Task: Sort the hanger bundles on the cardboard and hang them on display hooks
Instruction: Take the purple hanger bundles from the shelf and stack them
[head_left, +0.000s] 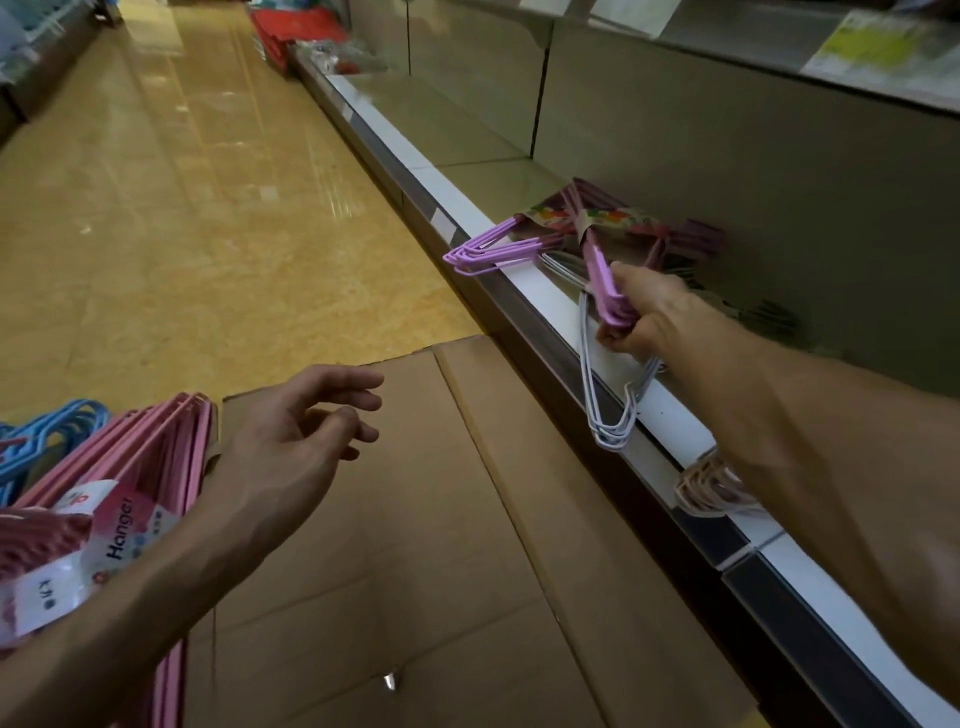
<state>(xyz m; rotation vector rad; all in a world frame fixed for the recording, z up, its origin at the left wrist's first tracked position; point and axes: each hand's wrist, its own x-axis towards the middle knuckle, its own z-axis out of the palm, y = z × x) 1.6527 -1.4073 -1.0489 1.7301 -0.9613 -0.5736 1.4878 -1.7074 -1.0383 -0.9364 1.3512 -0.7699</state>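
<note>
My right hand (641, 314) grips the hook end of a purple hanger bundle (511, 244) wrapped in a floral paper band; the bundle lies on the low shelf (550, 288) and sticks out over its front edge. Under it, a grey-white hanger bundle (605, 410) hangs over the same edge. My left hand (301, 431) hovers over the flattened cardboard (415, 545) with relaxed fingers and holds nothing. A pink hanger bundle (124, 478) with a "Hanger" label lies at the cardboard's left, beside a blue bundle (47, 436).
A pale pink bundle (711, 488) sits on the shelf edge beneath my right forearm. The shelf's back panel (727, 156) rises behind. The tan tiled aisle floor (182, 208) stretches ahead, with red goods (296, 31) at the far end.
</note>
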